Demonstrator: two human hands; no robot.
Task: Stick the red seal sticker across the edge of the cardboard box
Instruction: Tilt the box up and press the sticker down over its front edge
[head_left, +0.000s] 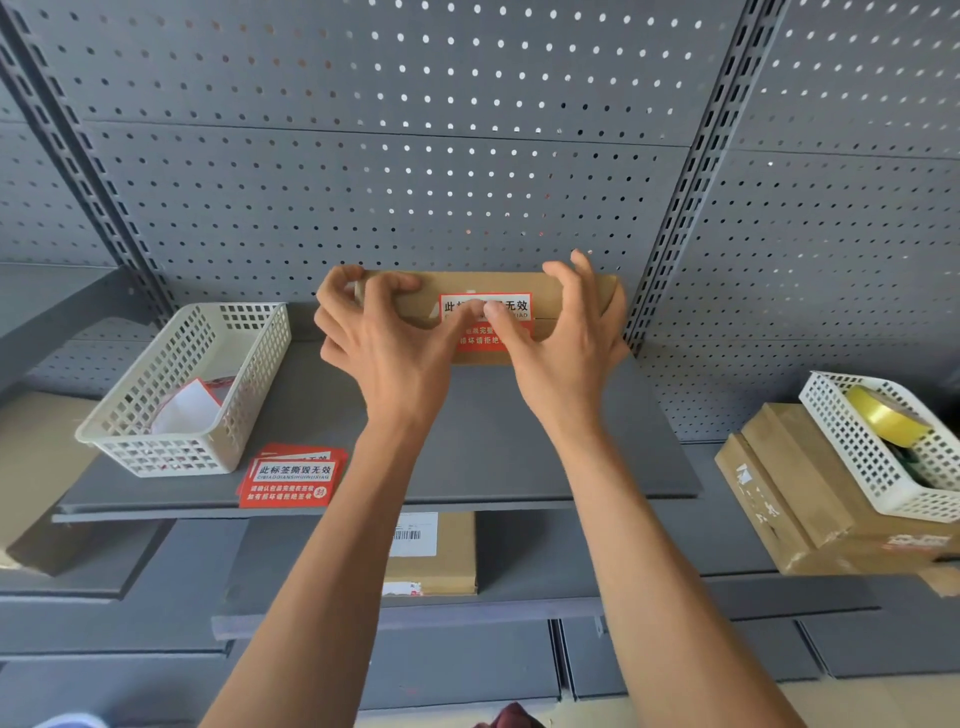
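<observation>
A flat brown cardboard box lies at the back of the grey shelf, against the pegboard. A red and white seal sticker sits across its front upper edge, folded from the top face down onto the front face. My left hand grips the box's left end, fingers curled over the top, thumb pressing on the sticker. My right hand holds the right part of the box, fingers spread over the top, its thumb also pressing the sticker. Both thumbs meet at the sticker's middle and hide part of its print.
A stack of red seal stickers lies near the shelf's front edge. A white basket with backing paper stands at left. At right, another white basket holds yellow tape atop cardboard boxes. A labelled box sits on the lower shelf.
</observation>
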